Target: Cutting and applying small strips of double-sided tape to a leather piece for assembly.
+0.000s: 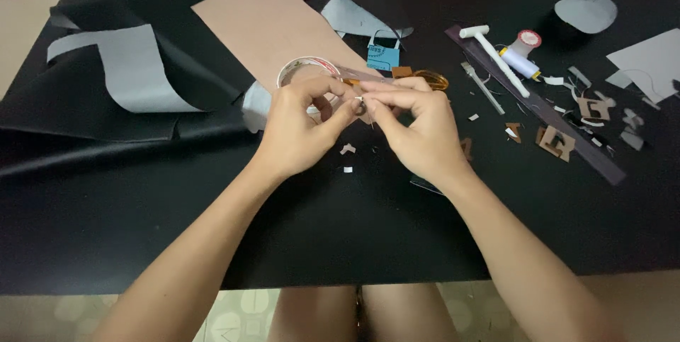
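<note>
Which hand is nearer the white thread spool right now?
Right. The right hand sits left of the white thread spool, across a stretch of black table; the left hand lies farther left.

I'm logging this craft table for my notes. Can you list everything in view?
tape roll: one, white, behind the left hand
scissors: one, orange handles, behind the right hand
brown sheet: one, tan, upper centre
grey sheet: one, curled, left
white mallet: one, upper right
thread spool: one, white, beside the mallet
cut-out letters: several, brown, right
left hand: pinching a tiny piece
right hand: pinching the same piece
</note>
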